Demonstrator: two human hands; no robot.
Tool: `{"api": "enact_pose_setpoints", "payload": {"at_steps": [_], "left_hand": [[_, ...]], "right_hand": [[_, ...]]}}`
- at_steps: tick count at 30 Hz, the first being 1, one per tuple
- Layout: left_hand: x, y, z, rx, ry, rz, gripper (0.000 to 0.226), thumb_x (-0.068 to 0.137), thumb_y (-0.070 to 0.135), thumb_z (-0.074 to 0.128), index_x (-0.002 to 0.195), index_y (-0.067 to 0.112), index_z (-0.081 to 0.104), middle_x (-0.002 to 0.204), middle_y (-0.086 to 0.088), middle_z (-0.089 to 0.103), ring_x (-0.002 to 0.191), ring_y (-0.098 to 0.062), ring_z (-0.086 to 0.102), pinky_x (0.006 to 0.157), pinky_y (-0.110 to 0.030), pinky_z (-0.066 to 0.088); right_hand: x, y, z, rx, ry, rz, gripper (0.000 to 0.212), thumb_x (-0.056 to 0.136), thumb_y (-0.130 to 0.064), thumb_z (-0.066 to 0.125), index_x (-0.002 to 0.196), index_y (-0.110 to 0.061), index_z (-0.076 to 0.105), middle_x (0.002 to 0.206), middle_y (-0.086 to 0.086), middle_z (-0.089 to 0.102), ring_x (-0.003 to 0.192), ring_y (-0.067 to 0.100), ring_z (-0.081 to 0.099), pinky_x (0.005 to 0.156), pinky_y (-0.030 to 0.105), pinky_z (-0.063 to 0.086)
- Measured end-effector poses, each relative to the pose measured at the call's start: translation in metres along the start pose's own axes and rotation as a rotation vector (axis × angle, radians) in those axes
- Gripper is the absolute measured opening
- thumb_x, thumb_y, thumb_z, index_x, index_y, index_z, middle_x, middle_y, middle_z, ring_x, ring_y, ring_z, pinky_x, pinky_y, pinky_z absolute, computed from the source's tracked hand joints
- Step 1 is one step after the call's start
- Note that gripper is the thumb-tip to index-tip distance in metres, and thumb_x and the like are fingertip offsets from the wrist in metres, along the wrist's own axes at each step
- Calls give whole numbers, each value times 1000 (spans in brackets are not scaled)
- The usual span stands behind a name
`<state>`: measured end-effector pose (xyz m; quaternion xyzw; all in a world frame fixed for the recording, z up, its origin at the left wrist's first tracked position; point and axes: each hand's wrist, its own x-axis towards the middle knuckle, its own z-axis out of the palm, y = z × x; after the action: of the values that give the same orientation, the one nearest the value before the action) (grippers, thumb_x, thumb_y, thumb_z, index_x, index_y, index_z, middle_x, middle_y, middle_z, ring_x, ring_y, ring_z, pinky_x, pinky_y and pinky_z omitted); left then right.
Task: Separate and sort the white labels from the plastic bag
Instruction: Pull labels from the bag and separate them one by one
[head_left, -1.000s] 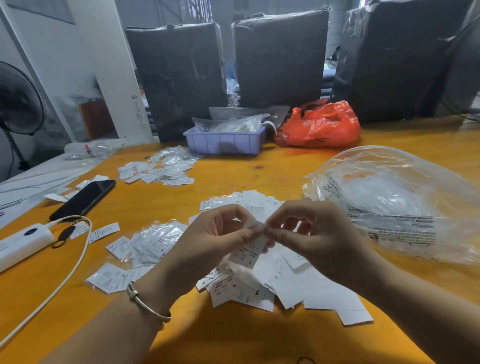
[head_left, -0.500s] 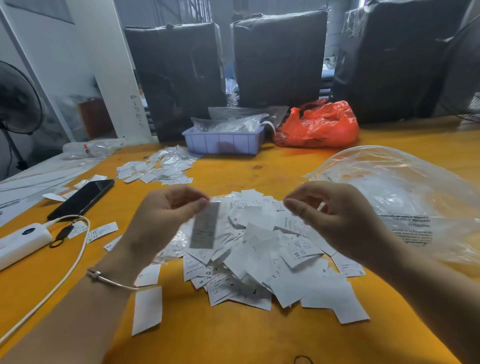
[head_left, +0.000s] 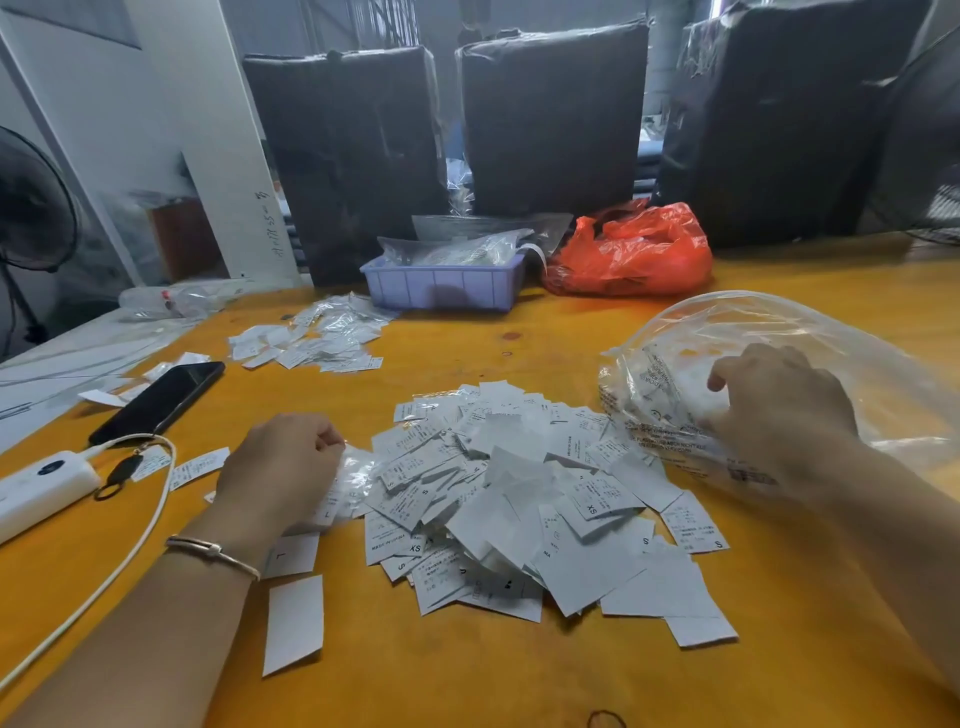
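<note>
Item: heap of small white rectangular printed paper labels (head_left: 519, 499), lying loose on the orange wooden table (head_left: 467, 686), between the two hands and just beyond the left fingertips. Item: large clear crinkled plastic bag (head_left: 810, 343), beside the heap, under and around the right fingers. Left hand (head_left: 280, 467): knuckles up, fingers curled down onto a small clear plastic sleeve with a label in it (head_left: 358, 467) at the heap's near-left edge; the fingertips appear to pinch it, though the pinch itself is hidden under the hand. Right hand (head_left: 779, 405): fingers curled onto the bag's film, gathering a fold of it. Stray single labels lie on the wrist side of the left fingers. Handling, by judgement: labels are featherweight, thin, flexible, prone to slide and cling in layers; best taken singly by a corner or short edge between thumb and forefinger. The bag is soft, slippery and shapeless; hold it at the mouth or a bunched fold.
</note>
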<state>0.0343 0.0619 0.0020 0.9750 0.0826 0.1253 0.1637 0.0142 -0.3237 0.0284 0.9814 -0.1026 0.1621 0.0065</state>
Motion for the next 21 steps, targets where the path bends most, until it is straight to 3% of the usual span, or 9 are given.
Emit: {"api": "enact_pose_setpoints", "payload": {"at_steps": [2, 4, 8, 13, 17, 21], "left_hand": [[-3, 4, 0, 37, 16, 11, 14, 96, 29, 58, 107, 29, 67, 114, -1, 62, 107, -25, 55, 84, -42, 52], [-6, 11, -1, -20, 35, 40, 20, 96, 30, 59, 114, 27, 66, 120, -2, 60, 114, -25, 52, 89, -44, 50], [-19, 31, 1, -247, 42, 185, 9, 94, 27, 63, 102, 31, 66, 115, 4, 59, 111, -17, 52, 85, -36, 43], [-35, 47, 6, -355, -60, 421, 10, 91, 29, 69, 100, 32, 69, 112, 19, 59, 113, -8, 51, 98, -36, 43], [-39, 51, 10, -383, -76, 503, 9, 90, 28, 70, 97, 34, 69, 108, 22, 59, 111, -3, 52, 96, -33, 45], [-41, 53, 10, -395, -72, 534, 11, 90, 28, 70, 94, 38, 68, 106, 26, 59, 110, 2, 51, 89, -29, 48]], "right_hand": [[2, 0, 2, -27, -66, 12, 36, 89, -37, 62, 120, -19, 58, 120, 6, 55, 116, 27, 46, 90, 37, 41], [3, 0, 4, -52, -75, 9, 34, 90, -38, 61, 118, -19, 59, 119, 6, 56, 114, 27, 48, 89, 36, 41], [4, 4, 4, 1, 32, 2, 10, 92, -25, 58, 94, -20, 67, 103, 4, 64, 100, 26, 53, 78, 34, 37], [5, 6, 4, 78, 146, 4, 14, 90, -18, 60, 80, -14, 69, 86, 8, 66, 82, 28, 51, 70, 32, 31], [4, 5, 1, 137, 294, 4, 10, 81, -13, 72, 73, -8, 70, 77, 14, 66, 74, 35, 55, 63, 32, 33], [3, 5, 1, 238, 373, -29, 24, 74, -16, 82, 66, -6, 62, 66, 16, 64, 61, 29, 48, 57, 29, 34]]}}
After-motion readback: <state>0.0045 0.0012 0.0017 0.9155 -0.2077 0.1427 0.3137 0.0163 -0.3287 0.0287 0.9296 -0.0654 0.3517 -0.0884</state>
